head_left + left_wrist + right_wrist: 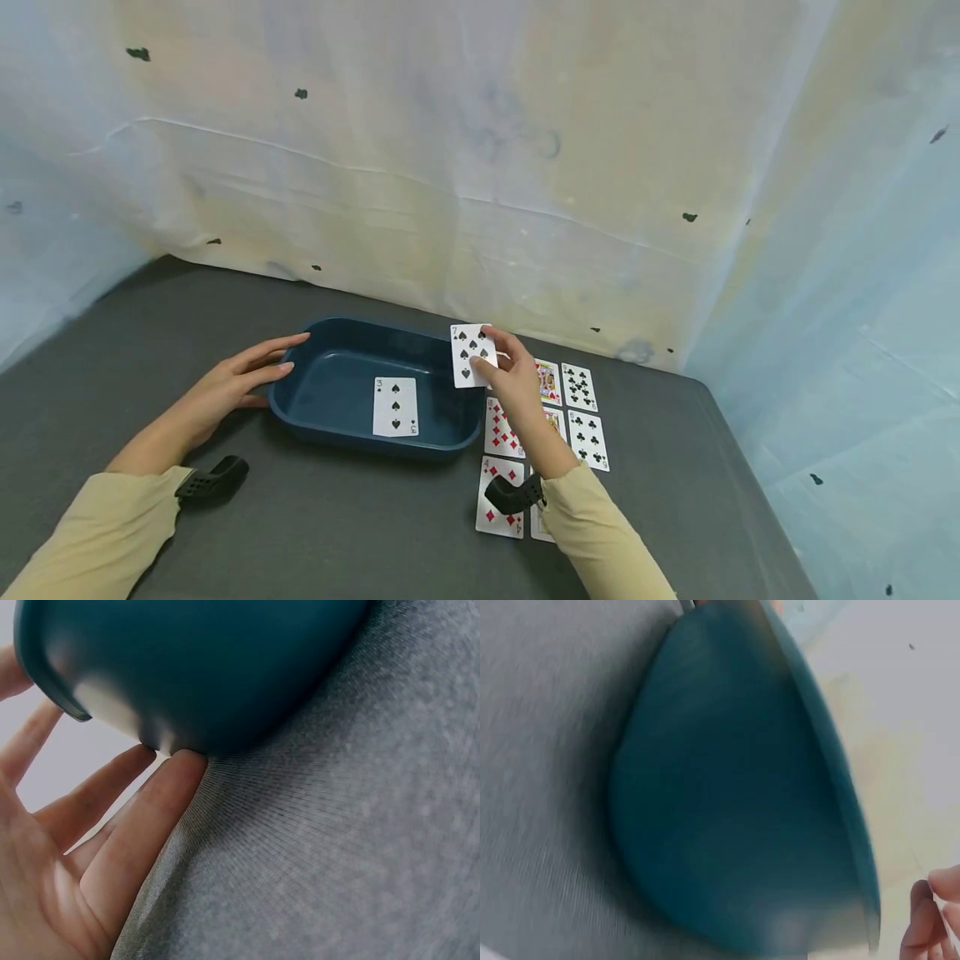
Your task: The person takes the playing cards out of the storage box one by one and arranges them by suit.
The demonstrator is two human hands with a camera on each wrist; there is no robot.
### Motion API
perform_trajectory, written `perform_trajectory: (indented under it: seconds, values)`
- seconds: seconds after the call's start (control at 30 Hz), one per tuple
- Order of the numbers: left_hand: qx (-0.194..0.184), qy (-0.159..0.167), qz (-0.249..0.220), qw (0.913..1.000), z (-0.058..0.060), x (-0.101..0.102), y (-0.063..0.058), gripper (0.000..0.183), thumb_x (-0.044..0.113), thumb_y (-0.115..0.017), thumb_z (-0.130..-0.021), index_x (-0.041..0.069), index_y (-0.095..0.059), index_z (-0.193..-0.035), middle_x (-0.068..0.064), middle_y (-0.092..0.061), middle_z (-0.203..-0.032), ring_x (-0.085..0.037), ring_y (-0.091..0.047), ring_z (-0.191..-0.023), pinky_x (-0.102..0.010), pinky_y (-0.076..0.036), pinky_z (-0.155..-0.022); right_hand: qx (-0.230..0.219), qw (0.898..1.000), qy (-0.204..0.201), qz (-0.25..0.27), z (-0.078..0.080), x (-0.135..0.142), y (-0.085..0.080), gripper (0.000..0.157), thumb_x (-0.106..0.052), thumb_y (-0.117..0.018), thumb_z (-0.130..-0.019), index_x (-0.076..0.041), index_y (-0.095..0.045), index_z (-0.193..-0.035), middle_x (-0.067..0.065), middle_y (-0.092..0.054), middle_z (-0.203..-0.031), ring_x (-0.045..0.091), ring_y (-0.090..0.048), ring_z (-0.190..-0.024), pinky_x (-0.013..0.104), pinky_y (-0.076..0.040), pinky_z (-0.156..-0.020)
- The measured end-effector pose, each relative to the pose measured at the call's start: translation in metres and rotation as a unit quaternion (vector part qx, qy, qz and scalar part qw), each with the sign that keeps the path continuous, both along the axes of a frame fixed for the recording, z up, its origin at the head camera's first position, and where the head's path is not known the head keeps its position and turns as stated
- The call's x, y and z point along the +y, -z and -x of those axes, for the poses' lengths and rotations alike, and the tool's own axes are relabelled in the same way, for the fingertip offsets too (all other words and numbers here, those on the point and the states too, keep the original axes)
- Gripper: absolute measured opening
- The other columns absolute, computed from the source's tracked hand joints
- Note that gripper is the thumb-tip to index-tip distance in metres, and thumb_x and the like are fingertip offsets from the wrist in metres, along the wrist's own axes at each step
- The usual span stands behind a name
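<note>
A dark blue tray (322, 421) with raised walls stands on the table. My left hand (213, 392) is at its left end, fingers spread and fairly straight. In the left wrist view, fingertips (187, 769) touch the tray's outer wall (202, 682) low down. My right hand (516, 379) pinches a seven of spades (465, 342) between thumb and fingers, above the tray's right end. Inside the tray a three of spades (395, 408) lies face up. In the right wrist view the tray wall (735, 787) fills the middle, and the right hand (934, 919) shows only at the edge.
Right of the tray, several face-up cards lie in rows, including a ten of diamonds (501, 429), a four of diamonds (487, 521), a face card (549, 382) and clubs cards (580, 387). My right forearm covers some. A draped sheet (420, 183) rises behind the dark table (337, 533).
</note>
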State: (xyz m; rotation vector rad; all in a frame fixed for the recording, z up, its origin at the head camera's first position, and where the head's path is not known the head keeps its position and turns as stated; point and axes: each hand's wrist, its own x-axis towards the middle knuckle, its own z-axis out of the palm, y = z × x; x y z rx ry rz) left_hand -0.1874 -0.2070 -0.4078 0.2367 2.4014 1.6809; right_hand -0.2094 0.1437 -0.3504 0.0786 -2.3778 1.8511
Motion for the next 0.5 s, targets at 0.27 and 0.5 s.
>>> perform_trajectory:
  seconds: [0.27,0.5]
  values:
    - [-0.006,0.003,0.0,1.0,0.0,-0.004,-0.001,0.063,0.043,-0.047,-0.1,0.025,-0.021,-0.154,-0.024,-0.009,-0.157,-0.049,-0.017,-0.138,-0.072,-0.036,-0.091,0.005,0.999,0.039,-0.029,0.01,0.04,0.005,0.049,-0.004,-0.067,-0.085,-0.01,-0.057,-0.132,0.012,-0.049,-0.139,0.029,-0.051,-0.126,0.033,-0.05,-0.092]
    - [-0.003,0.008,-0.002,1.0,0.001,-0.005,-0.002,0.061,0.042,-0.046,-0.1,0.026,-0.021,-0.154,-0.024,-0.009,-0.158,-0.048,-0.017,-0.138,-0.072,-0.035,-0.091,-0.001,0.996,0.082,-0.034,0.022,0.083,0.016,0.049,0.001,-0.062,-0.088,-0.009,-0.053,-0.135,0.014,-0.048,-0.138,0.03,-0.052,-0.125,0.022,-0.05,-0.083]
